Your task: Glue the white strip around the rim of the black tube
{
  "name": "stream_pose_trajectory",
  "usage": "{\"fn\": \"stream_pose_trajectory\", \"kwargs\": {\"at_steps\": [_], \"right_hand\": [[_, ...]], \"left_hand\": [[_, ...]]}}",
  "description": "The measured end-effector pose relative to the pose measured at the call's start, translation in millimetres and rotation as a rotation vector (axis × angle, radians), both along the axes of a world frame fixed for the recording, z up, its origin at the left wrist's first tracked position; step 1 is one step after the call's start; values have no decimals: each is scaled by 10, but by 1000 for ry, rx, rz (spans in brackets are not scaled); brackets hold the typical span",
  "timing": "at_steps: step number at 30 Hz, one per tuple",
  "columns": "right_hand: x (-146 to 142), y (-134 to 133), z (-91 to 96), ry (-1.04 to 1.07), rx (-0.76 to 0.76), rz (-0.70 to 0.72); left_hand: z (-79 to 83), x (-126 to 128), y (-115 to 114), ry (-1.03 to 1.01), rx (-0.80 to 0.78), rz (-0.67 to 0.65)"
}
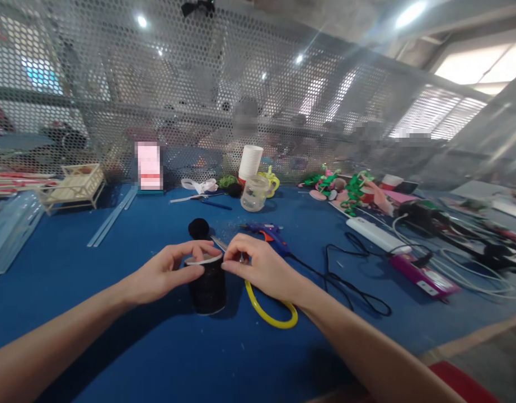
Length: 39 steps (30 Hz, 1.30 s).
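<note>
A small black-covered cup [207, 285] with a white rim stands on the blue table [157, 347]. My left hand [165, 274] grips its rim and side, thumb and fingers wrapped round it. My right hand [258, 263] pinches at the rim's right edge, fingers closed together. Scissors with yellow handles [268, 313] lie under my right hand, their blades partly hidden. A black pompom [198, 228] sits just behind the cup.
A blue glue gun [268, 232] with a black cord [350, 280] lies to the right. Clear mug [253, 193], stacked paper cups [250, 162], white power strip [378, 235], pink box [423, 274], green ribbons [350, 187], a small wooden cot [75, 184] and a perforated metal screen [241, 95] surround the spot.
</note>
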State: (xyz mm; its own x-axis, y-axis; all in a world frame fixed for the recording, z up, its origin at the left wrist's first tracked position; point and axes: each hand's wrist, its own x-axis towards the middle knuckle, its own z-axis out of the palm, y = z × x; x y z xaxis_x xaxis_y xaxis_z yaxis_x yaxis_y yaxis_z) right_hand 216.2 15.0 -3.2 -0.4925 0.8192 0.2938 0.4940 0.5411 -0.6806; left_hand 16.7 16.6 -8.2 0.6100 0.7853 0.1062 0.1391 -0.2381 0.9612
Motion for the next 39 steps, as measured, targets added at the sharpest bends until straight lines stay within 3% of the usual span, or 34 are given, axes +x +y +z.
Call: {"fn": "stream_pose_trajectory", "kwargs": {"at_steps": [8,14,24,39], "right_hand": [[48,-49,-80,34,88,12],[82,-119,-60,124,-158,-38],[106,-68,-59,177,-237,-66],[91,27,-154,163,-308,28]], "left_hand": [[-19,-17,30,32,-36,-34],[-9,-9,30,53,-50,-67],[27,-17,43,105,-25,-76],[46,-74,88,173,-26,-109]]}}
